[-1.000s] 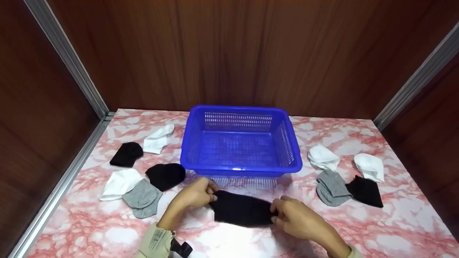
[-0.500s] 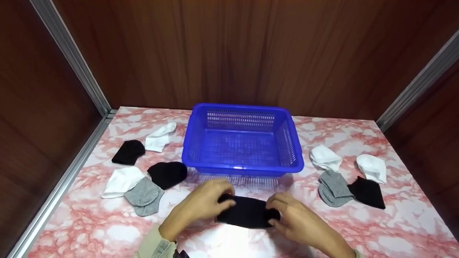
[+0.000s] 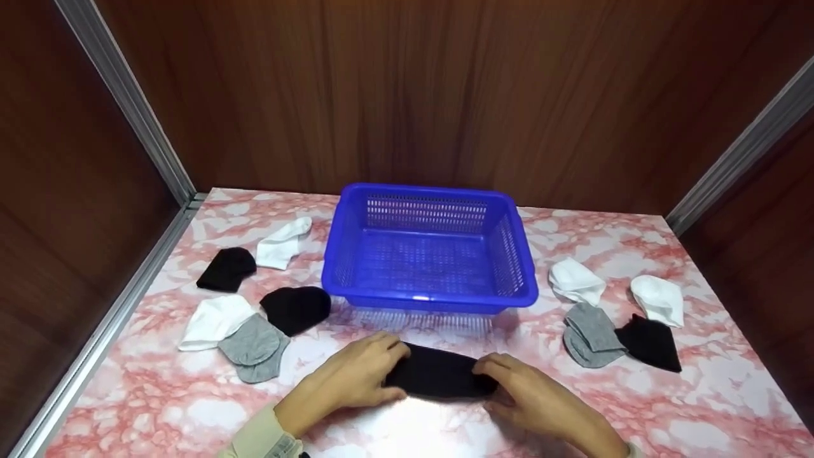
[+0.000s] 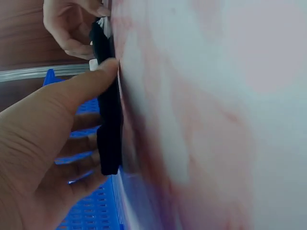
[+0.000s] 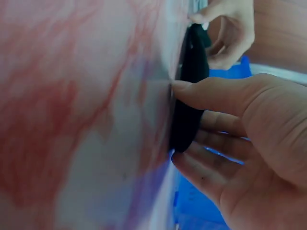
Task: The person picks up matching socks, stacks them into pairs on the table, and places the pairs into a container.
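Note:
A black sock (image 3: 439, 372) lies flat near the front of the table, below the basket in the head view. My left hand (image 3: 365, 372) holds its left end, thumb at the near edge and fingers over the far edge. At the other end my right hand (image 3: 524, 394) grips the sock, fingertips curled over the cloth. The left wrist view shows the black sock (image 4: 110, 124) low against the table, between thumb and fingers. In the right wrist view, the right thumb rests along the sock (image 5: 189, 117) with the fingers behind it.
Behind the hands stands a blue perforated basket (image 3: 420, 261) with nothing in it. On the left lie white socks (image 3: 213, 321), black socks (image 3: 296, 310) and a grey pair (image 3: 257, 350). More white, grey (image 3: 591, 334) and black socks (image 3: 652, 343) lie right. Wood panels enclose the table.
The left hand has shifted right and changed its hold from the sock's far left corner to spanning its left end. The right hand stays at the right end, whose edge is now turned in.

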Demonstrator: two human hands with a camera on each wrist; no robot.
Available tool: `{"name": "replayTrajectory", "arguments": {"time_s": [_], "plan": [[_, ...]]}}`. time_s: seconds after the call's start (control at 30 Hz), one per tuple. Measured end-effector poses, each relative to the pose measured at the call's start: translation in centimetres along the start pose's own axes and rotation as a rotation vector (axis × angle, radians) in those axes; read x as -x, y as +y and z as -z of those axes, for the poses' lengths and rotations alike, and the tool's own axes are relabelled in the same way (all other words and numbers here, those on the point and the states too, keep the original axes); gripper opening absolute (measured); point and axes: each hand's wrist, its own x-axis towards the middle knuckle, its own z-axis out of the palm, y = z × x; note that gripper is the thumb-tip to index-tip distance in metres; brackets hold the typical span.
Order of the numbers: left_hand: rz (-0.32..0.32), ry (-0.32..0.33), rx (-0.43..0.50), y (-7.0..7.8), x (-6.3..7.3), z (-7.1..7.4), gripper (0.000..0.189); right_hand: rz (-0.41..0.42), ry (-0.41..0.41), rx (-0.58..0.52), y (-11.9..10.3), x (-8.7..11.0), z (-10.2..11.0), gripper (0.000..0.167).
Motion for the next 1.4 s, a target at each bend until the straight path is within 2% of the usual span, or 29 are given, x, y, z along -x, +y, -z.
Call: {"name": "replayTrajectory", "arguments": {"time_s": [0.13, 0.27, 0.33, 0.4, 0.47, 0.53, 0.6, 0.67, 0.73, 0.83, 0.9, 1.03, 1.1, 1.23, 1.4], "plan": [[0.021, 0.012, 0.008, -0.2, 0.2, 0.0, 0.041, -0.032, -0.003, -0.087, 0.9, -0.2, -0.1, 0.039], [0.009, 0.036, 0.019, -0.3, 0.3, -0.2, 0.033, -0.008, 0.047, -0.154, 1.7, -0.4, -0.5, 0.032], [0.015, 0.055, 0.058, -0.3, 0.1, -0.3, 0.029, -0.037, 0.055, -0.246, 1.9, -0.5, -0.6, 0.029], [0.043, 0.079, 0.146, -0.2, -0.2, -0.3, 0.023, -0.096, 0.048, -0.379, 1.9, -0.4, -0.6, 0.026], [0.104, 0.099, 0.293, -0.1, -0.4, -0.1, 0.018, -0.163, 0.049, -0.499, 1.7, -0.3, -0.5, 0.024], [0.182, 0.131, 0.451, 0.0, -0.6, 0.1, 0.017, -0.231, 0.06, -0.613, 1.6, -0.1, -0.3, 0.021], [0.277, 0.167, 0.592, 0.1, -0.8, 0.5, 0.016, -0.289, 0.096, -0.679, 1.4, -0.1, -0.1, 0.021], [0.347, 0.193, 0.685, 0.1, -1.1, 0.8, 0.013, -0.347, 0.147, -0.749, 1.3, -0.3, 0.0, 0.025], [0.398, 0.197, 0.728, 0.1, -1.4, 0.9, 0.01, -0.392, 0.212, -0.774, 1.2, -0.6, 0.0, 0.03], [0.452, 0.162, 0.727, 0.1, -1.6, 0.9, 0.012, -0.435, 0.277, -0.76, 1.2, -1.1, -0.1, 0.026], [0.479, 0.142, 0.692, 0.2, -1.7, 0.7, 0.012, -0.464, 0.285, -0.696, 1.2, -1.2, -0.3, 0.019], [0.543, 0.116, 0.595, 0.2, -1.7, 0.4, 0.013, -0.53, 0.225, -0.564, 1.3, -1.5, -0.5, 0.01], [0.568, 0.111, 0.535, 0.3, -1.7, 0.3, 0.012, -0.556, 0.192, -0.497, 1.4, -1.6, -0.7, 0.01], [0.575, 0.133, 0.404, 0.5, -1.8, 0.3, 0.014, -0.519, 0.141, -0.379, 1.5, -1.8, -0.9, 0.022], [0.524, 0.186, 0.312, 1.0, -1.9, 0.2, 0.021, -0.433, 0.14, -0.271, 1.2, -1.7, -0.8, 0.024]]}}
